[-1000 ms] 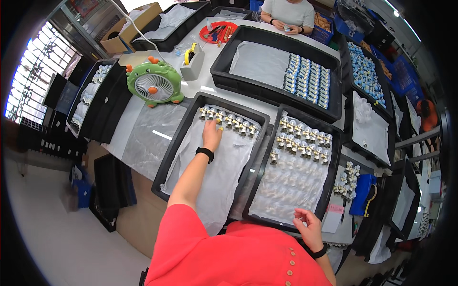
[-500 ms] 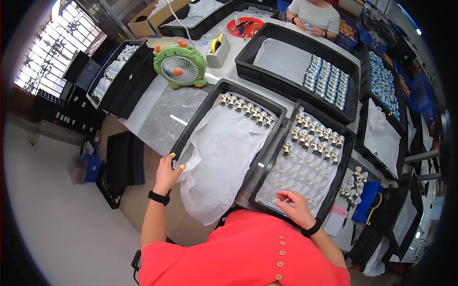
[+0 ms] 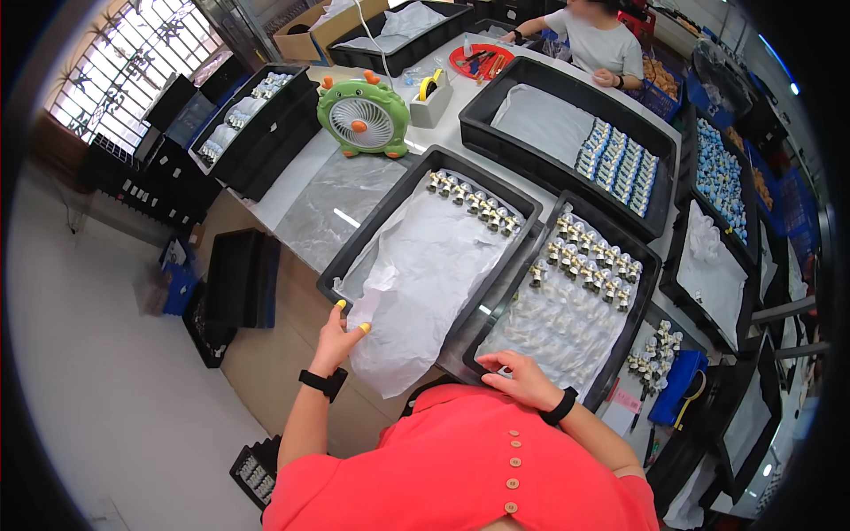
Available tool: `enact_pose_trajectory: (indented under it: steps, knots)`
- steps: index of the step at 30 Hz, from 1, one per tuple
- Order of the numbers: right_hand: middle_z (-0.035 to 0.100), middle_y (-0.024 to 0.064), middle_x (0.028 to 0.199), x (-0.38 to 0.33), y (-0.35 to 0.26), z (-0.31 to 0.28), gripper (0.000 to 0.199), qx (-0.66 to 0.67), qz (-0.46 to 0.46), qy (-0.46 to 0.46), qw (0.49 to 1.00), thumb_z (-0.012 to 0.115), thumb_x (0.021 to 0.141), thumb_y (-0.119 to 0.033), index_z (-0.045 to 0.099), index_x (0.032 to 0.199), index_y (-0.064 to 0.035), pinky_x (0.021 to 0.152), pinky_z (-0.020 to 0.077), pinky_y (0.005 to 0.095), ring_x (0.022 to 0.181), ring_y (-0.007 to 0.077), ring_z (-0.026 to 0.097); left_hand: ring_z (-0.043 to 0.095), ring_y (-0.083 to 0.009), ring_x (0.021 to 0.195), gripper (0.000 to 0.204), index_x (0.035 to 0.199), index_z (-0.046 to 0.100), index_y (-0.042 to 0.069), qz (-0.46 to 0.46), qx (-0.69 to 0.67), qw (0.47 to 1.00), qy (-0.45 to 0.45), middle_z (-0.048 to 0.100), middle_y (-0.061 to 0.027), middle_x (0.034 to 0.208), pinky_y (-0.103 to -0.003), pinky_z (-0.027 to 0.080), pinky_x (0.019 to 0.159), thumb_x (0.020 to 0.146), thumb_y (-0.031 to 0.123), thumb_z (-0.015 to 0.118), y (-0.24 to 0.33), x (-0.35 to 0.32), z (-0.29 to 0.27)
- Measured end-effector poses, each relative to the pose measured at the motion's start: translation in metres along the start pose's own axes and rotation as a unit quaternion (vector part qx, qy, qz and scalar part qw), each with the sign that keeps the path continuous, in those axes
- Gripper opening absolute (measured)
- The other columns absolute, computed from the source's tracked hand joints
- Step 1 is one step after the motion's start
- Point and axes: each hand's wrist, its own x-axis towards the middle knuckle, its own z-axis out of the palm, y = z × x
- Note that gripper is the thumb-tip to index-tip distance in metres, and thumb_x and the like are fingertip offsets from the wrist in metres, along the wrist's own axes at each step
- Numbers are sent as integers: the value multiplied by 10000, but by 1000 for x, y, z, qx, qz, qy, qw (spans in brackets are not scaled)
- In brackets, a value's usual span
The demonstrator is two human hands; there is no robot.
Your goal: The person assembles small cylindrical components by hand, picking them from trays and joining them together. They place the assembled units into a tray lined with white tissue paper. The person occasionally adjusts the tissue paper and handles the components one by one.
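My left hand (image 3: 337, 339) is at the near left corner of a black tray (image 3: 332, 274), index finger and thumb apart, the thumb touching the white paper sheet (image 3: 425, 265). This sheet lines the tray and hangs over its near edge. A row of small figurines (image 3: 474, 203), white and gold with dark bases, lies along the tray's far end. My right hand (image 3: 522, 380), fingers loosely bent and thumb apart, rests by the near edge of a second black tray (image 3: 651, 274). Inside that tray, rows of similar figurines (image 3: 589, 261) lie beyond a translucent sheet (image 3: 558, 323) over blurred shapes.
Beyond stand a green fan (image 3: 363, 119), a tape dispenser (image 3: 431, 102), a red plate of tools (image 3: 481, 62) and a black tray of blue-white figurines (image 3: 620, 168). A co-worker (image 3: 598, 44) sits across the table. At right are loose figurines (image 3: 655, 354) and a blue pouch (image 3: 680, 388).
My left hand has moved along the tray's corner toward me and the paper. My right hand has lowered to the left, to its tray's near edge. The view has shifted; the co-worker's hands have parted.
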Motion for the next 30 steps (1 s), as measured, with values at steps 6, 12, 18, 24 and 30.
enact_pose_trajectory:
  steps: [6, 12, 18, 24, 30]
  knots:
    - [627, 92, 976, -7, -1, -1, 316, 1, 1, 6, 1000, 644, 802, -176, 610, 1089, -49, 747, 476, 310, 901, 197, 605, 629, -222, 748, 817, 1358, 317, -22, 40, 52, 998, -8, 654, -130, 850, -315, 487, 691, 696, 234, 721, 12, 1, 11]
    - [628, 88, 980, -14, -1, -5, 312, 5, 9, 23, 1000, 640, 806, -187, 614, 1089, -58, 740, 474, 304, 908, 194, 605, 621, -216, 710, 735, 1341, 362, -5, 34, 79, 996, -19, 651, -120, 810, -313, 485, 669, 713, 180, 695, 13, 10, 17]
    - [627, 93, 990, -14, -1, -6, 312, -3, 14, 16, 1000, 637, 810, -198, 617, 1094, -71, 743, 474, 308, 909, 196, 604, 609, -134, 802, 649, 1328, 385, -9, 13, -30, 999, -29, 645, -124, 933, -265, 481, 700, 736, 48, 644, 0, 23, 18]
    - [629, 101, 984, -6, 0, -5, 312, -9, -4, -5, 1000, 640, 814, -202, 619, 1100, -78, 757, 479, 317, 902, 199, 606, 617, -170, 891, 531, 1302, 392, -39, 13, -317, 944, -90, 605, -114, 1084, -281, 496, 769, 798, -39, 555, 5, 30, 21]
    - [631, 104, 970, 1, -9, -3, 301, -6, -16, -18, 1000, 647, 812, -187, 623, 1096, -88, 773, 485, 316, 896, 201, 609, 626, -201, 918, 398, 1238, 455, -18, -33, -481, 853, -202, 605, -104, 1074, -336, 523, 800, 844, -16, 514, 45, 37, 8]
